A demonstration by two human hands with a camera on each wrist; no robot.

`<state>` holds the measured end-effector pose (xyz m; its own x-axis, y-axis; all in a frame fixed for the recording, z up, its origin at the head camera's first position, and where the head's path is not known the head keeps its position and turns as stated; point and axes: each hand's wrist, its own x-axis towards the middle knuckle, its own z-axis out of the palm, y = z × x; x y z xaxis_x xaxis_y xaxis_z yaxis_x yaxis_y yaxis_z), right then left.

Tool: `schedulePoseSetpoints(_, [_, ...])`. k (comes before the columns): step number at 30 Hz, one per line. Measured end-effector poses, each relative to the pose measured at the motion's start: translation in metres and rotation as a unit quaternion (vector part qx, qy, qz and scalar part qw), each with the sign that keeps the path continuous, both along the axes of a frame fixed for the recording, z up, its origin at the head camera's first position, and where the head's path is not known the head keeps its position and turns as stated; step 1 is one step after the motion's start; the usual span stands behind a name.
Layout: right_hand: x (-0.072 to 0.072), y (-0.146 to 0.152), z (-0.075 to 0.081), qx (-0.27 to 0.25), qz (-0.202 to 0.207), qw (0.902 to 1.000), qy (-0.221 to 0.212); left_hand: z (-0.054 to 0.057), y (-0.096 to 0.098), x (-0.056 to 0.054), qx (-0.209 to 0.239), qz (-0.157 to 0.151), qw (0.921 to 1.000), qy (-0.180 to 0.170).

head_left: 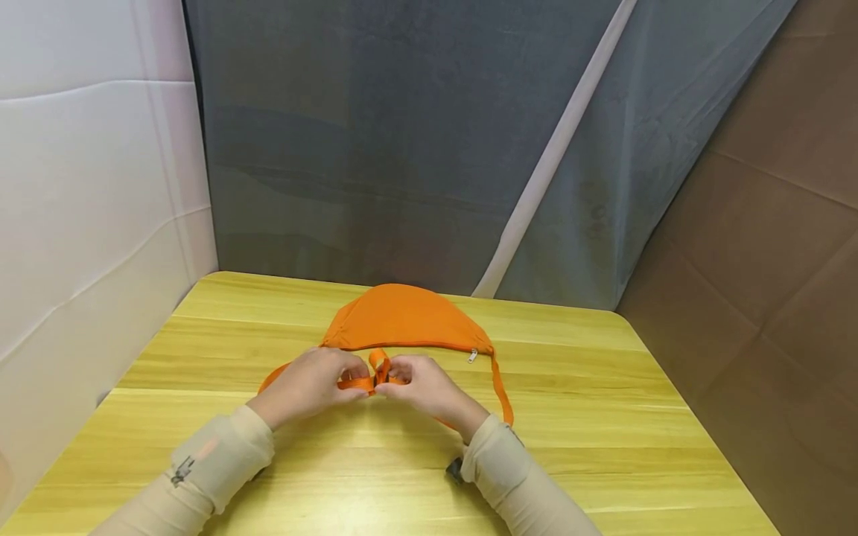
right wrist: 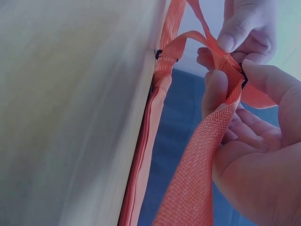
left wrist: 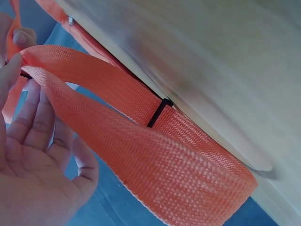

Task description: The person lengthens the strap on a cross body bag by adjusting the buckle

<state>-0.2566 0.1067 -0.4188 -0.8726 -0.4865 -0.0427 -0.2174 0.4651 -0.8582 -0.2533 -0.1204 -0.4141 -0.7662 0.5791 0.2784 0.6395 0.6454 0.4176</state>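
An orange waist bag [head_left: 405, 318] lies on the table with its curved edge toward the back. Its zipper pull [head_left: 472, 356] hangs at the right end. In front of the bag, my left hand [head_left: 311, 381] pinches the orange webbing strap [left wrist: 141, 136] between thumb and fingertips. Close beside it, my right hand [head_left: 429, 387] pinches the strap at a small black buckle piece [right wrist: 244, 76], partly hidden by the fingers. A short strap loop [head_left: 379, 360] stands up between the hands. Another black slider [left wrist: 160, 113] sits on the strap in the left wrist view.
The wood-grain table [head_left: 603, 417] reaches back to a dark grey curtain [head_left: 402, 149]. White fabric [head_left: 94, 186] borders the left side and brown fabric [head_left: 757, 283] the right. The strap's right run [head_left: 500, 387] lies on the table near the right wrist.
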Motion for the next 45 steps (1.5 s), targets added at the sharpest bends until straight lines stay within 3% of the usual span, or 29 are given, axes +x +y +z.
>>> schedulePoseSetpoints(20, [-0.0018, 0.0034, 0.0003, -0.007, 0.001, 1.0000, -0.002, -0.0004, -0.0011, 0.0007, -0.019, 0.027, 0.9994, -0.006])
schedulePoseSetpoints(35, [-0.0013, 0.0021, 0.0011, -0.009, 0.015, 0.9998, -0.005, 0.0008, 0.0022, 0.0011, -0.011, 0.014, 0.9998, 0.009])
schedulePoseSetpoints(45, [-0.0053, 0.0078, -0.0022, 0.002, 0.038, 0.9993, 0.005, -0.0003, 0.0001, -0.0003, -0.018, 0.015, 0.9997, -0.002])
